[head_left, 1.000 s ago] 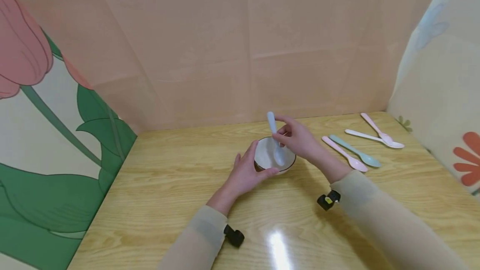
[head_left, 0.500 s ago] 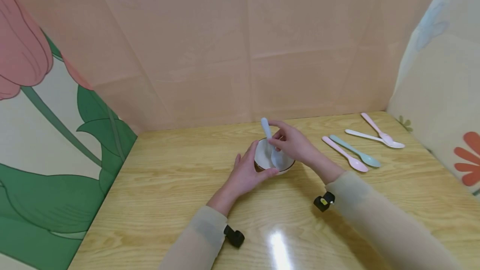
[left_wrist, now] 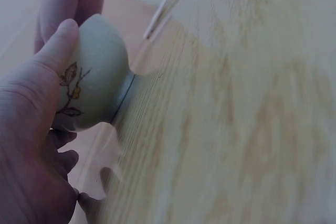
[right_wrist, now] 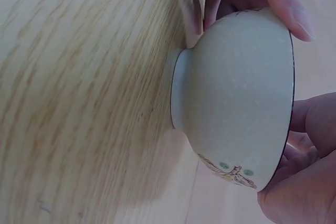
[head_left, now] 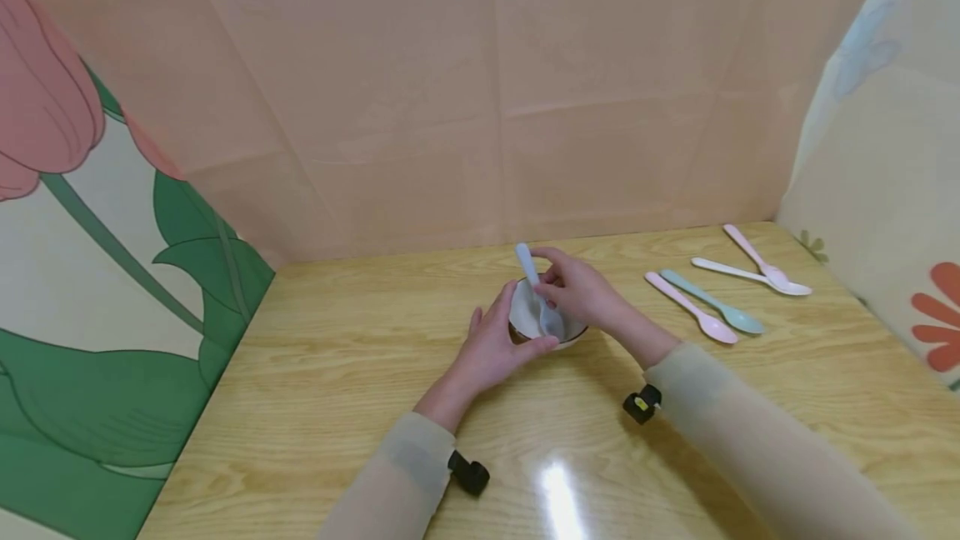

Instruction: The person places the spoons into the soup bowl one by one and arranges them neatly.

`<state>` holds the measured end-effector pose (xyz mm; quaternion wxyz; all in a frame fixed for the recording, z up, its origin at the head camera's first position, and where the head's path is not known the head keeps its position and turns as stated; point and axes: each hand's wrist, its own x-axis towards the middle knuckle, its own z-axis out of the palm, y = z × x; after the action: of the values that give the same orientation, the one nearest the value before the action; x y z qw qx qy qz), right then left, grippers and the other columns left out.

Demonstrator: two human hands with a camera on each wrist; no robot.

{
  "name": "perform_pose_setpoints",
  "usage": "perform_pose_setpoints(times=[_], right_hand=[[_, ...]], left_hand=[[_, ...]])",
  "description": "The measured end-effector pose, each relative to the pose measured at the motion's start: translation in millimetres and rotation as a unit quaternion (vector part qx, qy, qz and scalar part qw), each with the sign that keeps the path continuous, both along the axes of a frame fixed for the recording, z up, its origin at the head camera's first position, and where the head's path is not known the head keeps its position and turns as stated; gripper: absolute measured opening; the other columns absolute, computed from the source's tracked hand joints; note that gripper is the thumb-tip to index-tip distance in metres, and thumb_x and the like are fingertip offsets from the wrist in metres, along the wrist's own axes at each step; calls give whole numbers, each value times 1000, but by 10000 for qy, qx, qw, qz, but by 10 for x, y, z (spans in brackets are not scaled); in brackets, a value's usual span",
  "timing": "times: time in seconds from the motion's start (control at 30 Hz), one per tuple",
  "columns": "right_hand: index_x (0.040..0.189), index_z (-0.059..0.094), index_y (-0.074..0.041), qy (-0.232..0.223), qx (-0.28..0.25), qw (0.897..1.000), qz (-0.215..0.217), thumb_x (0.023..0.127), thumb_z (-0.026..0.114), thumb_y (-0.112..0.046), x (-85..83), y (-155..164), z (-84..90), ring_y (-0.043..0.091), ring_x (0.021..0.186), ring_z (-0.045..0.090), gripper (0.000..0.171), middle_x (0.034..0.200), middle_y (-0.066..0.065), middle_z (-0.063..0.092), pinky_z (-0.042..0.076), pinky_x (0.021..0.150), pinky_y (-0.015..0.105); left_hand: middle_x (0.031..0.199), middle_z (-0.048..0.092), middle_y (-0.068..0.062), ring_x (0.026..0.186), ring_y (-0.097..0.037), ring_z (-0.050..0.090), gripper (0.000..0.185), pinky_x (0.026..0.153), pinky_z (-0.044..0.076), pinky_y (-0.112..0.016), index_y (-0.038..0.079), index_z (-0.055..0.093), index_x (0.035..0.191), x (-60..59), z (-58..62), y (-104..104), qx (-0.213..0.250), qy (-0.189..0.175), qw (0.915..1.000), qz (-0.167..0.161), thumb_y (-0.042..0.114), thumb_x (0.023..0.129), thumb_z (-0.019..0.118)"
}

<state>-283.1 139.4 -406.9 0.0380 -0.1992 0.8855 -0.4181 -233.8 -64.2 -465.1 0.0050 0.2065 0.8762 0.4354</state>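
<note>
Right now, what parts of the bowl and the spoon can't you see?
- Inside of the bowl: head view, partly covered by the right hand and the light blue spoon; whether it holds anything cannot be told.
- The spoon's scoop: head view, small and blurred; both wrist views show only the bowl's outside.
- Left hand: its palm side against the bowl is hidden in the head view.
- Leaf picture on the bowl: right wrist view, only partly in sight.

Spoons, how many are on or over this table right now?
5. A pale blue spoon is held by the right hand in the bowl; four lie on the table at right: pink, teal, white, pink. None seems hidden.
</note>
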Motion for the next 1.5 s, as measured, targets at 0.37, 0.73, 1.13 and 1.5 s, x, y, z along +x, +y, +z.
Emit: perform_pose_setpoints(times=[0.37, 0.73, 1.13, 1.5], right_hand=[[165, 46, -8, 73, 344, 9994, 43, 111, 67, -6, -25, -37, -14, 22, 81, 67, 58, 106, 14, 74, 55, 71, 38], [164, 47, -7, 219, 585, 9980, 29, 109, 69, -4, -37, -34, -66, 23, 84, 69, 60, 108, 15, 76, 58, 74, 41], [159, 55, -4, 158, 193, 9995, -201, 110, 68, -10, 3, 29, -82, 26, 98, 74, 51, 121, 17, 74, 63, 79, 40], [154, 61, -4, 515, -198, 9976, -420, 113, 68, -16, 120, 264, -10, 30, 93, 75, 43, 123, 17, 73, 61, 76, 39]], left_hand=[[167, 51, 0, 155, -20, 46, 100, 131, 1, -68, 22, 23, 175, -9, -19, -15, -59, -20, 10000, -2, 56, 100, 80], [169, 48, 2, 156, -20, 44, 102, 133, -1, -64, 22, 19, 177, -13, -43, -15, -59, -90, 9999, -24, 57, 101, 78], [164, 52, 8, 153, -18, 47, 98, 133, -1, -63, 28, 25, 175, -66, -73, -15, -46, -51, 10000, -41, 56, 99, 81], [154, 60, 3, 157, -35, 40, 98, 134, 1, -63, 34, 28, 173, -77, -82, -55, 216, -197, 9995, 101, 56, 96, 85]])
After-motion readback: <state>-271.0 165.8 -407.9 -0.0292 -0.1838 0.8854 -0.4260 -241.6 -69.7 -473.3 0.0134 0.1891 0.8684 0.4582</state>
